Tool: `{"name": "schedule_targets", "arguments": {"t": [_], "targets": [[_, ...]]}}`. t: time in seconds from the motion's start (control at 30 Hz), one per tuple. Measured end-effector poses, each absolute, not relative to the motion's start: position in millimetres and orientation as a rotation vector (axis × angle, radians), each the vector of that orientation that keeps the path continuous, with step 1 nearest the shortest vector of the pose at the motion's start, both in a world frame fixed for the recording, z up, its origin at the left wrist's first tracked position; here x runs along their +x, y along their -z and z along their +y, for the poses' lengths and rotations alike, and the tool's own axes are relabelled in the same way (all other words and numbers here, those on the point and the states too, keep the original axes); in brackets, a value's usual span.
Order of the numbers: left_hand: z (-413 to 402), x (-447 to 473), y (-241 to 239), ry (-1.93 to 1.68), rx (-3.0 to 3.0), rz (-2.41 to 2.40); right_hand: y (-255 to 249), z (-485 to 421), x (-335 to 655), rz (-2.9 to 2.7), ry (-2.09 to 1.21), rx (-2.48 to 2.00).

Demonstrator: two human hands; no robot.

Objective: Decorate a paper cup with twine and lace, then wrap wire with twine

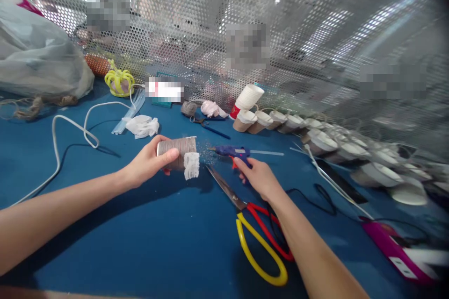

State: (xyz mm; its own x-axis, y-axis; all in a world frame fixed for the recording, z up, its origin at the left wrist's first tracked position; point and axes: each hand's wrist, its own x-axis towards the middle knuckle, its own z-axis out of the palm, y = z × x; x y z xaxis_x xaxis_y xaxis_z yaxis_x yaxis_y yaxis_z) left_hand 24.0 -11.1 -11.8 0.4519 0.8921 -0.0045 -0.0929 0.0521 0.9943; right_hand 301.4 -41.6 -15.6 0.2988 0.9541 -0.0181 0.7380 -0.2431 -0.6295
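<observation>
Table: a blue top (157, 247) is backed by perforated mesh (196, 51).
Left hand (147, 161): fingers are wrapped round a twine-covered cup (182, 145), frame centre.
Right hand (258, 176): fingers are curled round a glue gun (242, 152), right of centre.
Edges: the right is lined by pale-rimmed cups (382, 174), the upper left occupied by a plastic bag (42, 58).
Open room: blue is exposed at lower centre, left of the scissors (240, 202).
</observation>
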Motion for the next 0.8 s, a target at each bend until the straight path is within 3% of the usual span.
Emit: {"name": "schedule_targets", "arguments": {"t": [0.3, 0.4, 0.6, 0.67, 0.8], "targets": [[-16, 27, 7, -0.744, 0.977, 0.685, -5, -46, 283, -1.744, -0.104, -1.939], [-20, 31, 7, -0.639, 0.821, 0.677, -26, -62, 250, -2.102, -0.383, -1.455], [-29, 34, 8, -0.430, 0.847, 0.704, -33, -71, 210, -2.066, -0.653, -1.213], [-28, 33, 9, -0.550, 1.093, 0.800, -30, -71, 209, -1.991, -0.729, -1.224], [-27, 27, 9, -1.182, 2.010, 0.933, -26, -75, 209, -1.832, -0.727, -1.285]]}}
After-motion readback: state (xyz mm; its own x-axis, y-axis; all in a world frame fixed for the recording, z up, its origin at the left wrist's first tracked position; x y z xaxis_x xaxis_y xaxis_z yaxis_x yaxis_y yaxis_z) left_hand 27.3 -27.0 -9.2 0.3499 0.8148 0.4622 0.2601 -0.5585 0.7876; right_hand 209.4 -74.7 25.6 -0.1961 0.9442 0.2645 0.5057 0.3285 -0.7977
